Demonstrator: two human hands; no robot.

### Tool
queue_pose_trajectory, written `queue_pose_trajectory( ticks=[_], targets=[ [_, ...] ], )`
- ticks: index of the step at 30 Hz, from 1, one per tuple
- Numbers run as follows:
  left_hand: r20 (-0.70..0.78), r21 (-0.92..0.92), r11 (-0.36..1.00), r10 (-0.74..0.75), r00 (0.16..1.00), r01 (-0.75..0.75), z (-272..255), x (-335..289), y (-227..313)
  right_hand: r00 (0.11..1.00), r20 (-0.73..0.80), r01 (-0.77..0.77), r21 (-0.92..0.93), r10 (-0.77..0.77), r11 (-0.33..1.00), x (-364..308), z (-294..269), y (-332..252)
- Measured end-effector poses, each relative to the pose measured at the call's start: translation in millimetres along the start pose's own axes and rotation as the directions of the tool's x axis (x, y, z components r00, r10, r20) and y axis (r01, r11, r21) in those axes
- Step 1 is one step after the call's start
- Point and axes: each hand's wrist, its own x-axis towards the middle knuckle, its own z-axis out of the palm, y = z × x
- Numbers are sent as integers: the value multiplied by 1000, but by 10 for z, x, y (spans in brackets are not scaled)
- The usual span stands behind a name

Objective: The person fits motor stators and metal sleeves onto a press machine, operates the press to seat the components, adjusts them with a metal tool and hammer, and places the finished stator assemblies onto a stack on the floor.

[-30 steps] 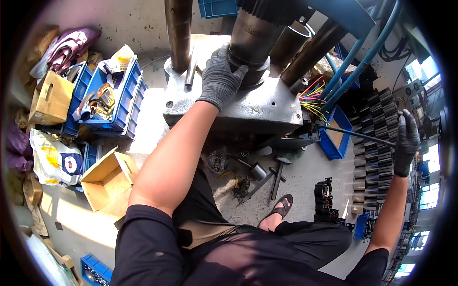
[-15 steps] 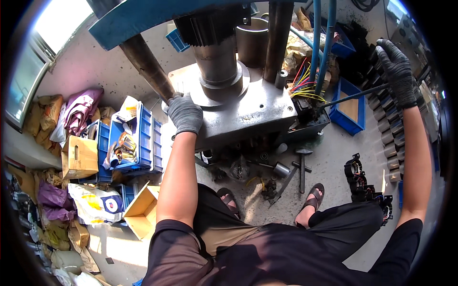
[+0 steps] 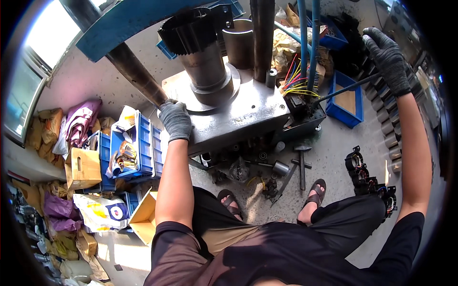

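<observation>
My left hand (image 3: 175, 120), in a grey glove, is closed at the near-left corner of the press table (image 3: 229, 119), by the foot of a steel column (image 3: 138, 74); its fingertips are partly hidden. My gloved right hand (image 3: 387, 59) is raised at far right, its fingers curled over a long dark lever (image 3: 350, 86); the underside of this grip is hidden. On the table stands a grey steel cylinder (image 3: 206, 71) on a round flange (image 3: 234, 88). A black finned housing (image 3: 187, 35), open at the top, sits on that cylinder.
A blue beam (image 3: 124, 28) crosses above. Left are blue crates (image 3: 145, 148) and a cardboard box (image 3: 82, 167). A hammer (image 3: 302, 167) lies on the floor before my feet. Black ring-shaped parts with wires (image 3: 358, 167) and a blue bin (image 3: 350, 114) lie to the right.
The view has shifted slightly, so the press and both hands appear further left. More of the housing's open top shows. Both hands keep their places on the press.
</observation>
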Motion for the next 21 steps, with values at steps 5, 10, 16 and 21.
queue_pose_trajectory(
  ticks=[5, 10, 16, 21],
  targets=[
    [-46, -36, 998, 49, 998, -51, -52, -54, -11, 1000, -13, -2, -5, 2, 1000, 13, -13, 26],
    [110, -262, 954, 179, 978, -145, -182, -240, 443, 1000, 9, -12, -39, 12, 999, -2, -5, 79],
    [141, -425, 848, 407, 902, -316, -151, -731, 1024, 999, -7, -36, -25, 36, 999, -69, -54, -8],
    [90, -622, 585, 714, 695, -521, -438, -1159, 1530, 996, 33, -82, 19, 82, 996, -261, -174, 10]
  ],
)
